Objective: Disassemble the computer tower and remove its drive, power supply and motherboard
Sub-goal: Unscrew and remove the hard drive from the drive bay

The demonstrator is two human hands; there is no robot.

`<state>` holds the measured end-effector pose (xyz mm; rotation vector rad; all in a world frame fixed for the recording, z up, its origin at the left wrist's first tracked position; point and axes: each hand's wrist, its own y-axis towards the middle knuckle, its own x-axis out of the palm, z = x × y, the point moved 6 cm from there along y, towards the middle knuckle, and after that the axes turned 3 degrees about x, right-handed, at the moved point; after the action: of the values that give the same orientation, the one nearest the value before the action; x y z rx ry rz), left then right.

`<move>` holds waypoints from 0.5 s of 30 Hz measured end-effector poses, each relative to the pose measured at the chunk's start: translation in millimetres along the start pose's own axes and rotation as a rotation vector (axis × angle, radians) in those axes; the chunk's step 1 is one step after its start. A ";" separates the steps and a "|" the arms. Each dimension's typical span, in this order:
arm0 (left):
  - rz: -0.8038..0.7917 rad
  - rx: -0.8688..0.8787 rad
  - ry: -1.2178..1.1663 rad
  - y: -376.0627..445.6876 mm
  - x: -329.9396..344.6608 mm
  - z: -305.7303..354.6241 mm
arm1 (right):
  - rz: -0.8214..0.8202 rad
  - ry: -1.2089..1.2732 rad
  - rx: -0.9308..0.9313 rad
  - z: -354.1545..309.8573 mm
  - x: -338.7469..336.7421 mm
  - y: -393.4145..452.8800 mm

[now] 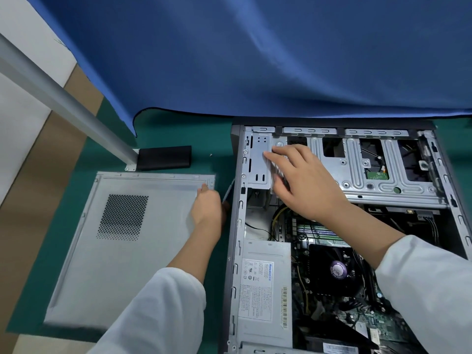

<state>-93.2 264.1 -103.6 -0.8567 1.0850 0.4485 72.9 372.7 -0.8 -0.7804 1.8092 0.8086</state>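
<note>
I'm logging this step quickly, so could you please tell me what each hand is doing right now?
Left hand: closed around a screwdriver, beside the side panel.
Right hand: open, fingers flat on the drive bracket, holding nothing.

Both arms in loose white sleeves (163,310) — cuffs end mid-forearm — hands bare, no gloves.

1. Computer tower (344,180): bare stamped sheet metal, grey, dully reflective.
2. Side panel (122,241): smooth matt grey metal, perforated by a vent grid.
3. Power supply (265,290): plain metal casing, faced with a printed paper label.
4. Mat (63,221): matt green surface.
5. Backdrop (255,60): blue cloth, softly creased.
6. Sleeves (166,315): white woven fabric.
</note>
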 end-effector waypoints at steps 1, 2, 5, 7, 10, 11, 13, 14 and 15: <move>-0.002 -0.015 -0.037 -0.9 0.1 -0.7 | 0.002 0.001 -0.001 0.0 -0.1 0.0; 0.006 -0.033 -0.082 -2.1 -2.0 -1.3 | 0.006 0.004 -0.003 0.1 -0.3 0.1; 0.054 -0.098 -0.248 -2.5 -15.8 -10.3 | 0.013 0.019 -0.006 0.6 0.0 0.4; 0.107 -0.130 -0.391 -3.5 -32.0 -18.7 | 0.009 0.038 0.003 1.6 0.5 0.7; 0.183 -0.063 -0.616 -15.4 -63.5 -17.7 | -0.008 0.095 0.001 2.2 -2.0 0.4; 0.195 -0.021 -0.683 -22.5 -74.7 -12.4 | -0.011 0.120 -0.006 2.2 -4.3 -0.3; 0.189 0.086 -0.737 -36.8 -93.1 4.8 | -0.003 0.165 -0.030 0.5 -11.5 -3.3; 0.173 0.138 -0.723 -43.6 -99.6 15.6 | 0.001 0.192 -0.041 -1.7 -15.9 -5.5; 0.149 0.188 -0.700 -50.7 -104.7 28.1 | 0.007 0.222 -0.056 -4.7 -20.7 -8.0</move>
<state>-86.0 263.9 15.9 -0.3955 0.5287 0.6944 83.6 367.5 18.5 -0.9304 1.9932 0.8057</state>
